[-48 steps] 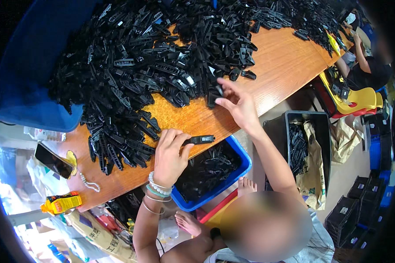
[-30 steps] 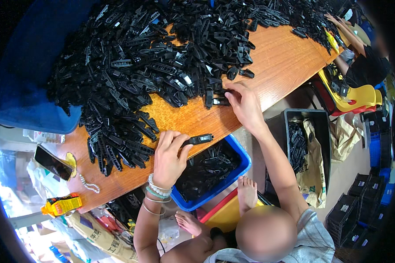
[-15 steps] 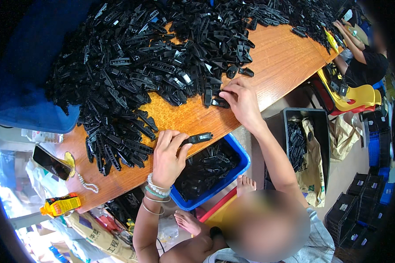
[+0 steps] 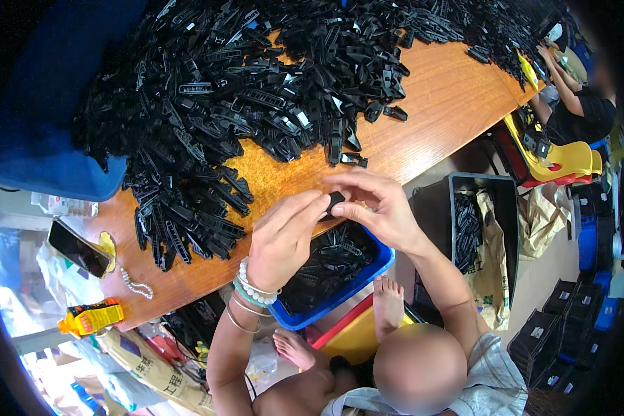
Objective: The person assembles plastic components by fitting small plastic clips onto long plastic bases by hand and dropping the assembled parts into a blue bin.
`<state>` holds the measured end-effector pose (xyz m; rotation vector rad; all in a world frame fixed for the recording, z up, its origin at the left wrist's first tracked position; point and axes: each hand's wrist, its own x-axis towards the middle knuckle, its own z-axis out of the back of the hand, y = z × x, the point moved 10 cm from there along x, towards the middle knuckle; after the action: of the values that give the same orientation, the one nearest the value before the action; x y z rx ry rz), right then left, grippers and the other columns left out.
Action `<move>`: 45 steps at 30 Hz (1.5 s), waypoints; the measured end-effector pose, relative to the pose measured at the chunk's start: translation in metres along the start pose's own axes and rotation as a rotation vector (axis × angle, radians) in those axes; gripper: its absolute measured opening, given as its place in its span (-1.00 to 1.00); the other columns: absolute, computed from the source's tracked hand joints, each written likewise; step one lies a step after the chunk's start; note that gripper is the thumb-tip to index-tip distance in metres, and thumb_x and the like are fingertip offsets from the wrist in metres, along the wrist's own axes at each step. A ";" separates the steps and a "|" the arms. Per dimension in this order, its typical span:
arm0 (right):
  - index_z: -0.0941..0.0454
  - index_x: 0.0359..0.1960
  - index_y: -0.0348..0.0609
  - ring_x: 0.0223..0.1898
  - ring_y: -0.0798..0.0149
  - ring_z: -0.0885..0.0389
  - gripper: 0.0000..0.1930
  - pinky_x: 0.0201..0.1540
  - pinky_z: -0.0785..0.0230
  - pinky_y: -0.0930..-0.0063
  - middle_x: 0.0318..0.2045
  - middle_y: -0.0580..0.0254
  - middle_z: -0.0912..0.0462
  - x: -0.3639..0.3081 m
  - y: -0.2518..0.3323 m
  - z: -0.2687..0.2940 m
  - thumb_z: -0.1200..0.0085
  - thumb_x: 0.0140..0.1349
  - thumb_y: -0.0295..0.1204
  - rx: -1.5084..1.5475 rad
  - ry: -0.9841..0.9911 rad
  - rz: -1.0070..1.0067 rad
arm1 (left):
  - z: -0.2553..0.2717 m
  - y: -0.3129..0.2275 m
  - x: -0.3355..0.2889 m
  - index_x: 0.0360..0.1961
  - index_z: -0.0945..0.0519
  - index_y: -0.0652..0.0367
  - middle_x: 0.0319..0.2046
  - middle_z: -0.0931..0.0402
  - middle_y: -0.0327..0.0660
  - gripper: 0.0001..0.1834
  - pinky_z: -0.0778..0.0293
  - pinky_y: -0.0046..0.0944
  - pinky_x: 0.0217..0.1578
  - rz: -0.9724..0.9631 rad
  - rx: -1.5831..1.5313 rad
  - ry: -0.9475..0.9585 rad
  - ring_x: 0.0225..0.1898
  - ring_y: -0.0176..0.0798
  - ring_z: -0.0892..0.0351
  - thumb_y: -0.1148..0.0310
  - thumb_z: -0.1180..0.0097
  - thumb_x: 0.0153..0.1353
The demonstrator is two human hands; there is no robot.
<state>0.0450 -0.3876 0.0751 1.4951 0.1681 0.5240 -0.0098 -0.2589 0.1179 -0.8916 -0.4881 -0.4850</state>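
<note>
Both hands meet over the table's near edge, above the blue bin. My left hand (image 4: 284,239), with bead bracelets and a bangle at its wrist, grips a small black plastic part (image 4: 334,202) from the left. Thumb and fingers of my right hand (image 4: 381,209) close on the same part from the right. The fingers cover most of it. Just beyond, a large heap of long black plastic parts (image 4: 208,104) spreads over the wooden table (image 4: 444,90). Below my hands, more black parts lie in the blue bin (image 4: 376,267).
To the right stands a black crate (image 4: 451,186) with black parts and brown paper. A phone (image 4: 78,248), a bead string (image 4: 135,284) and a yellow bottle (image 4: 93,317) lie at the table's left end. Another person (image 4: 579,104) works at the far right, near yellow chairs (image 4: 561,156).
My right hand has come from the heap's edge toward me and left to meet my left hand. The left hand has shifted slightly right, and its black part is now between both hands.
</note>
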 end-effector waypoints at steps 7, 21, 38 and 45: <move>-0.67 -0.17 -0.25 -0.34 0.24 -0.58 -0.75 -0.28 -0.40 0.40 -0.40 0.18 -0.60 -0.019 -0.013 0.010 -0.32 0.07 -0.53 -0.327 -0.022 0.000 | -0.005 0.031 -0.023 -0.18 -0.66 0.33 -0.21 -0.57 -0.08 -0.72 -0.50 -0.14 -0.20 0.187 0.195 0.154 -0.23 -0.04 -0.55 0.58 -0.30 0.02; -0.71 -0.24 -0.25 -0.31 0.22 -0.59 -0.75 -0.22 -0.39 0.43 -0.39 0.20 -0.61 -0.020 -0.033 0.011 -0.36 -0.01 -0.55 -0.274 0.016 -0.065 | -0.005 0.046 -0.034 -0.31 -0.70 0.33 -0.37 -0.60 -0.12 -0.80 -0.46 -0.25 -0.28 0.232 0.003 0.064 -0.33 -0.13 -0.53 0.64 -0.33 -0.04; -0.62 -0.40 -0.23 -0.16 0.07 -0.51 -0.93 -0.06 -0.36 0.24 -0.26 0.16 -0.56 0.007 0.002 0.041 -0.23 0.10 -0.52 -0.846 -0.344 0.155 | -0.049 0.046 0.026 -0.05 -0.61 0.28 -0.21 -0.52 -0.05 -0.69 -0.50 -0.16 -0.14 0.097 0.152 0.103 -0.14 0.01 -0.56 0.58 -0.20 0.13; -0.59 -0.36 -0.23 -0.17 0.05 -0.50 -0.87 -0.09 -0.36 0.22 -0.22 0.15 -0.53 -0.009 -0.004 0.046 -0.26 0.04 -0.56 -0.883 -0.305 0.177 | -0.075 0.045 0.026 -0.07 -0.56 0.30 -0.24 -0.47 -0.02 -0.71 -0.48 -0.07 -0.15 -0.005 0.350 0.288 -0.17 0.05 -0.49 0.42 -0.19 0.19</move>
<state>0.0576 -0.4325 0.0734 0.7052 -0.3984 0.4188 0.0520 -0.3016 0.0653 -0.4740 -0.2980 -0.5045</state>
